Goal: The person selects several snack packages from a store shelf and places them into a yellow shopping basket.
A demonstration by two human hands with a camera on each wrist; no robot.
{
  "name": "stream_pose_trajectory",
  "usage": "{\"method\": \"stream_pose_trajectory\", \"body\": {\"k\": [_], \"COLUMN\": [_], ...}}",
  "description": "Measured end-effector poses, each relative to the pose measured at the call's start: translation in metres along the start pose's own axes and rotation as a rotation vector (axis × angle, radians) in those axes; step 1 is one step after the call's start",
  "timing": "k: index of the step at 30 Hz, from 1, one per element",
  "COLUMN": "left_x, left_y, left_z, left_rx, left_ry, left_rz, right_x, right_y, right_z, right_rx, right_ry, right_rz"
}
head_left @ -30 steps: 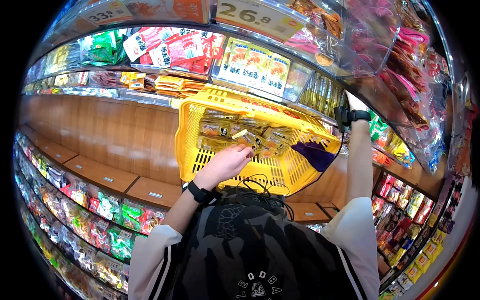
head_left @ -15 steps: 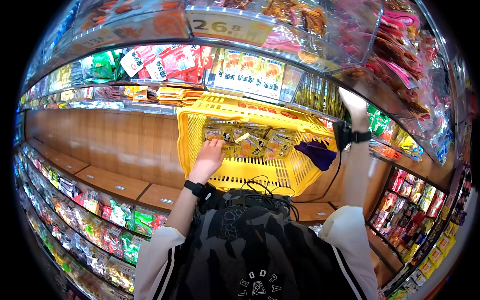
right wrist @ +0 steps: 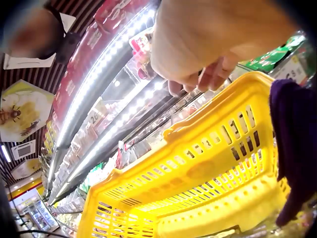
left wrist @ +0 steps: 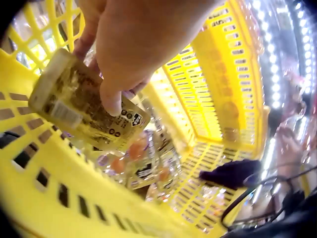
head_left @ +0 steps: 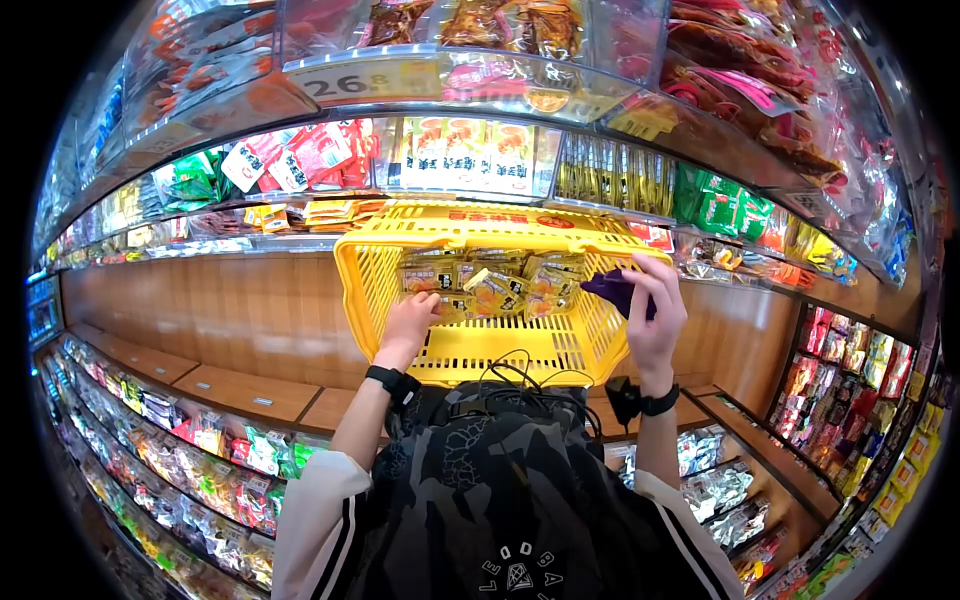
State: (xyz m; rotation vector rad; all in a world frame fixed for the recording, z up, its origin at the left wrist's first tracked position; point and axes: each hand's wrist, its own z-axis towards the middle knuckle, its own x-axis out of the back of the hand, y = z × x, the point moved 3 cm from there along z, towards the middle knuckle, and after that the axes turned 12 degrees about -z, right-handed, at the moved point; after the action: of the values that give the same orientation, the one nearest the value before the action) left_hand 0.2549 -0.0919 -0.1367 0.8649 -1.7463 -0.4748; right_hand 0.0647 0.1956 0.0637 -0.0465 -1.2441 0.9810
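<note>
In the yellow basket [head_left: 500, 352] lie several clear-and-gold snack packets [head_left: 550, 286]. My left hand [head_left: 405, 325] is inside its left end; the left wrist view shows the thumb and fingers of that hand [left wrist: 143, 44] pinching one flat gold packet [left wrist: 81, 106], tilted above the others. My right hand [head_left: 655, 315] is raised over the right end of the basket, beside a dark purple cloth [head_left: 612, 290] on that side. In the right wrist view the hand [right wrist: 198, 44] hangs above the basket rim, fingers loosely bent, with nothing visible in them.
Shelf rows run behind the basket, with gold packets [head_left: 615, 178], green packets [head_left: 722, 205] and red packets [head_left: 318, 155]. A clear overhanging bin shelf [head_left: 500, 75] is above. Wooden drawers [head_left: 250, 393] and lower racks of packets [head_left: 200, 425] lie to the left. Black cables [head_left: 530, 372] cross the basket's near edge.
My right hand has come back from the shelf at the right to above the basket's right end. My left hand has shifted left from the middle packets to the basket's left end.
</note>
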Motion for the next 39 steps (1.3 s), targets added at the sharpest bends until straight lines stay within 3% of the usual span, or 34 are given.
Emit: {"method": "stream_pose_trajectory", "body": {"k": [2, 4, 5, 6, 7, 9, 10, 12, 13, 14, 15, 16, 18, 23, 27, 29, 30, 32, 33, 35, 36, 38, 39], "left_x": [0.016, 0.028, 0.019, 0.022, 0.025, 0.027, 0.026, 0.036, 0.043, 0.046, 0.042, 0.049, 0.045, 0.031, 0.031, 0.031, 0.029, 0.029, 0.027, 0.028, 0.028, 0.026, 0.026], "left_y": [0.017, 0.042, 0.046, 0.055, 0.068, 0.096, 0.114, 0.133, 0.141, 0.147, 0.148, 0.153, 0.146, 0.120, 0.115, 0.113, 0.112, 0.111, 0.109, 0.108, 0.107, 0.103, 0.102], "left_z": [-0.002, -0.007, -0.005, -0.003, -0.001, 0.004, 0.008, 0.015, 0.019, 0.020, 0.022, 0.023, 0.026, 0.017, 0.007, 0.005, 0.002, 0.001, 0.000, -0.001, -0.001, -0.002, -0.003], "left_rx": [0.030, 0.196, 0.169, 0.310, 0.328, 0.341, 0.301, 0.252, 0.235, 0.214, 0.284, 0.238, 0.262, 0.276, 0.298, 0.292, 0.296, 0.280, 0.275, 0.269, 0.270, 0.262, 0.266], "left_ry": [0.000, -0.011, -0.028, -0.155, -0.219, -0.288, -0.341, -0.393, -0.525, -0.658, -0.523, -0.538, -0.456, -0.393, -0.334, -0.317, -0.307, -0.312, -0.310, -0.304, -0.301, -0.278, -0.274], "left_rz": [-0.163, -0.789, -1.069, -1.153, -1.221, -1.287, -1.379, -1.474, -1.601, -1.725, -1.720, -1.754, -1.686, -1.548, -1.575, -1.562, -1.549, -1.556, -1.547, -1.540, -1.545, -1.548, -1.553], "right_x": [-0.002, -0.013, -0.022, -0.032, -0.037, -0.042, -0.045, -0.059, -0.056, -0.056, -0.046, -0.032, -0.011, 0.040, 0.034, 0.022, 0.014, -0.009, -0.017, -0.028, -0.033, -0.049, -0.053], "right_y": [-0.009, -0.018, -0.023, -0.030, -0.041, -0.068, -0.066, -0.052, -0.045, -0.040, -0.037, -0.032, -0.026, 0.030, 0.080, 0.095, 0.107, 0.175, 0.171, 0.136, 0.153, 0.201, 0.195], "right_z": [-0.012, -0.022, -0.024, -0.025, -0.019, -0.010, -0.015, -0.028, -0.029, -0.024, -0.016, -0.010, 0.003, 0.031, 0.068, 0.099, 0.115, 0.142, 0.153, 0.164, 0.169, 0.175, 0.179], "right_rx": [-0.010, -0.062, 0.022, 0.107, 0.110, 0.384, 0.384, 0.206, 0.052, 0.099, -0.137, -0.378, -0.499, -0.718, -0.542, -0.305, -0.337, 0.135, 0.139, 0.518, 0.523, 0.481, 0.218], "right_ry": [-0.017, -0.229, -0.292, -0.355, -0.351, -0.322, -0.322, -0.431, -0.532, -0.387, -0.483, -0.575, -0.458, -0.288, -0.153, -0.022, -0.092, -0.082, -0.080, 0.429, 0.425, 0.271, 0.041], "right_rz": [0.134, 0.206, 0.186, 0.165, 0.165, -0.015, -0.022, 0.155, 0.188, 0.287, 0.253, 0.212, 0.348, 0.168, -0.035, -0.546, -0.660, -0.979, -0.983, -0.705, -0.703, -1.032, -1.316]}}
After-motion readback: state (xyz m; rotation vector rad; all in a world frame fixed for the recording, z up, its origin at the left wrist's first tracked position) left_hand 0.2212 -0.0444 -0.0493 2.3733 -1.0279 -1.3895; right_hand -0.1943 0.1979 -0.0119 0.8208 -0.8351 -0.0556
